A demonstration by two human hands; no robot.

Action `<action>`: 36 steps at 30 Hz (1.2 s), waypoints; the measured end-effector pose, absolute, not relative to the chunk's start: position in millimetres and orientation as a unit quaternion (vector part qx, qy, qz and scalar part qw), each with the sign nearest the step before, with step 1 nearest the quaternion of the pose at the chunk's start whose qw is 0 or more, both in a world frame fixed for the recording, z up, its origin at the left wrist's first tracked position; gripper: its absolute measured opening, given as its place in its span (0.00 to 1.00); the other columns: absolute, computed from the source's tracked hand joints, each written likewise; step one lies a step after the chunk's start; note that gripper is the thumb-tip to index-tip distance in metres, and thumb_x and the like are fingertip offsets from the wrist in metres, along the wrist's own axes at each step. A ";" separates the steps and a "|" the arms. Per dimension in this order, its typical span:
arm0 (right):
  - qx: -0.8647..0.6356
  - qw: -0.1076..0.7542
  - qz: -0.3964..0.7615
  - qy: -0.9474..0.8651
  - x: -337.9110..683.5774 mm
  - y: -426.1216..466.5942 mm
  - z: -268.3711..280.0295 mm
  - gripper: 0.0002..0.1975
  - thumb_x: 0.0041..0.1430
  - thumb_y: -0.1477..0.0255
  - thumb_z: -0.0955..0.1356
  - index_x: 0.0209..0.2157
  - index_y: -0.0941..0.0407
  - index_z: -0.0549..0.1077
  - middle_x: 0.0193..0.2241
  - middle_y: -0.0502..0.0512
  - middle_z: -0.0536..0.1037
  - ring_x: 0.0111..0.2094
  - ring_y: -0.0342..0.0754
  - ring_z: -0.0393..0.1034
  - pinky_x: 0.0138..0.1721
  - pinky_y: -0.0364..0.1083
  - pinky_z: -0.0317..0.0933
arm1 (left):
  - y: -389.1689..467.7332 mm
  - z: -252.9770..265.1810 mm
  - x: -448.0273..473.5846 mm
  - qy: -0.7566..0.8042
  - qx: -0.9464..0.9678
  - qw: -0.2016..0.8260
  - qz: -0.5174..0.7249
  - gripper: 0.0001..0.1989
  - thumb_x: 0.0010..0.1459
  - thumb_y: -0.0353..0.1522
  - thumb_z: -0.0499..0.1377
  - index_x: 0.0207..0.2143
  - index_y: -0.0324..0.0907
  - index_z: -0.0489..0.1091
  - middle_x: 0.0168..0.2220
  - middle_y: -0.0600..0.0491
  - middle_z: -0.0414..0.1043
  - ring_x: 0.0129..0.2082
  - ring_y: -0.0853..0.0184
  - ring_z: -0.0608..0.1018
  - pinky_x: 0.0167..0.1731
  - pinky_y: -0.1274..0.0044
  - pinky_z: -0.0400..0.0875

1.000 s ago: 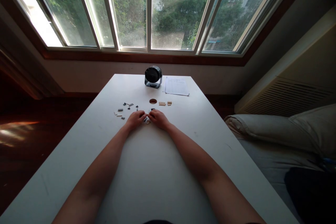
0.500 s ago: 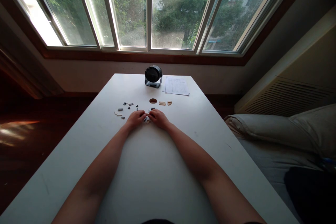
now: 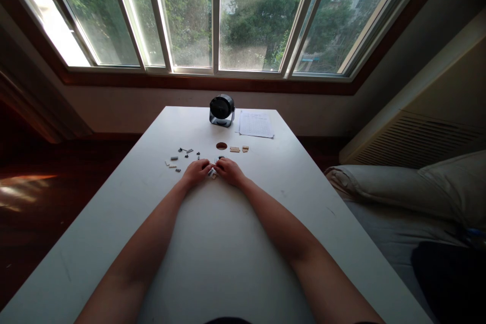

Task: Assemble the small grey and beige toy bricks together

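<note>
Apparently, the left hand (image 3: pixel 196 171) and right hand (image 3: pixel 229 170) pinch a thin pale piece (image 3: pixel 213 164) equally between them, lying crosswise, roughly parallel to the surface (image 3: pixel 224 243)'s far edge.

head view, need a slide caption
Left hand and right hand, fingertips close, among small grey and tan pieces on a smooth white table.
</note>
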State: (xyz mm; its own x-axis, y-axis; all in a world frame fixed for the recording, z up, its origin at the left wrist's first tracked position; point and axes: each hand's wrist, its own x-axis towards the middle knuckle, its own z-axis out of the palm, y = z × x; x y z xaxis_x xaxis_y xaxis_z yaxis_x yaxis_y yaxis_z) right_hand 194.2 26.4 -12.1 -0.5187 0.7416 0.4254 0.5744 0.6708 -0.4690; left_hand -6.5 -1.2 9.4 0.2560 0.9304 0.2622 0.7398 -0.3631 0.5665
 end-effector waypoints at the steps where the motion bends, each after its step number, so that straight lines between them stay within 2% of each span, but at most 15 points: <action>1: -0.380 0.308 0.136 -0.861 194.3 26.5 -12.3 0.10 0.66 0.66 0.66 0.32 0.55 0.72 0.32 0.51 0.70 0.34 0.44 0.62 0.36 0.43 0.52 | -1.0 9.1 -6.7 0.539 0.775 0.167 0.284 0.17 0.62 0.43 0.52 0.27 0.42 0.69 0.25 0.55 0.70 0.27 0.68 0.68 0.29 0.76 0.58; 36: -0.375 0.313 0.132 -0.863 194.7 26.7 -12.7 0.10 0.65 0.66 0.66 0.31 0.55 0.71 0.31 0.51 0.70 0.34 0.44 0.61 0.36 0.43 0.51 | 1.0 5.0 -7.3 0.542 0.774 0.161 0.285 0.17 0.62 0.43 0.52 0.27 0.42 0.68 0.25 0.55 0.69 0.26 0.69 0.67 0.29 0.77 0.56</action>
